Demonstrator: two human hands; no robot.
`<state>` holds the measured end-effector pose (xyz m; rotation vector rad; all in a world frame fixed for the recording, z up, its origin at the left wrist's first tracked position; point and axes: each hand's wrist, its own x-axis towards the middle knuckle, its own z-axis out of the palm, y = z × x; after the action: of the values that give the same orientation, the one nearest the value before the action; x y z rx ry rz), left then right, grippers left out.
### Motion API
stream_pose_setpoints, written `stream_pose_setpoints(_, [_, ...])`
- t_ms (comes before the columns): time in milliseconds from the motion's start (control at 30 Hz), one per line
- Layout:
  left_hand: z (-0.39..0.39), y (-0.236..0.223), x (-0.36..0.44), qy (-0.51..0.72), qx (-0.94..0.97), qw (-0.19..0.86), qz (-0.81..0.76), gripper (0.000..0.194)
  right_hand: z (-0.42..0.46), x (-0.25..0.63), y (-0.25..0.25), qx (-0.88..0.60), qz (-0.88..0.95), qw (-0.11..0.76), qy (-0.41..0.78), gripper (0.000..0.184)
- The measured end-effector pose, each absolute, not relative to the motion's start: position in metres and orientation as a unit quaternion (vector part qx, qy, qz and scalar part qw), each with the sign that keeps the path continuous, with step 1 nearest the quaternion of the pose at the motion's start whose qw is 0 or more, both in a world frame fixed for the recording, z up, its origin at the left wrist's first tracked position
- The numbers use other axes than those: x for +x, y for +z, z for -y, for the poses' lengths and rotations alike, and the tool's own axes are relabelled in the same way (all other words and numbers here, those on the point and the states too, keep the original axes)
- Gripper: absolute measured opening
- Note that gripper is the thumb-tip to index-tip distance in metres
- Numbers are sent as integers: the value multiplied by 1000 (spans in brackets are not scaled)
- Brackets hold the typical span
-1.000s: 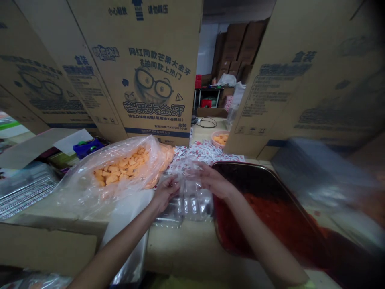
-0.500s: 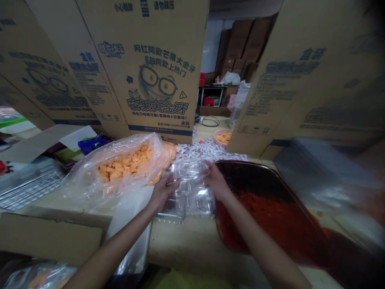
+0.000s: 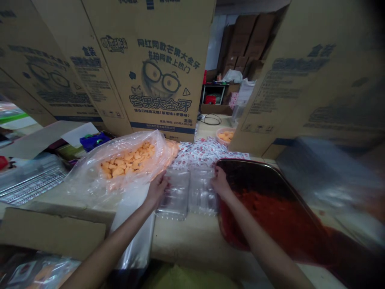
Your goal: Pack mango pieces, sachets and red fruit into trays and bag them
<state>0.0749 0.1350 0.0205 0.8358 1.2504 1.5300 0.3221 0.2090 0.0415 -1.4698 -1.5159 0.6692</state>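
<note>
Two clear plastic trays (image 3: 174,198) with moulded compartments lie side by side on the table. My left hand (image 3: 157,188) is at the outer edge of the left one, its fingers closed on the rim. On the other side, my right hand (image 3: 221,184) grips the outer edge of the right-hand clear plastic tray (image 3: 203,194). Behind the trays spreads a heap of small white sachets with red print (image 3: 204,151). An open plastic bag of orange pieces (image 3: 129,160) sits beside my left hand. Close to my right forearm stands a dark tub holding red-orange contents (image 3: 267,208).
Tall printed cartons (image 3: 162,80) wall off the back, and another carton (image 3: 288,80) leans at the right. A pink bowl of orange pieces (image 3: 225,135) stands behind the sachets. Stacked clear plastic (image 3: 325,172) lies far right; plastic sheets (image 3: 135,224) lie by my left forearm.
The clear trays, earlier overlapping with one raised between my hands, now lie flat side by side. My hands have moved slightly apart towards the trays' outer edges.
</note>
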Motion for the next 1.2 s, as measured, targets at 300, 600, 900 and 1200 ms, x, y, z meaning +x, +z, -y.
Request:
stream_pose_setpoints(300, [-119, 42, 82, 642, 343, 505, -464, 51, -164, 274, 63, -451, 505, 449, 582, 68])
stream_pose_setpoints(600, [-137, 58, -7, 490, 503, 319, -636, 31, -150, 260, 83, -429, 427, 398, 690, 59])
stream_pose_setpoints(900, [-168, 28, -157, 388, 425, 205, -792, 23, -158, 266, 75, -423, 420, 408, 692, 50])
stream_pose_setpoints(1200, [-157, 37, -156, 537, 365, 300, -699, 24, -160, 270, 72, -433, 419, 411, 684, 50])
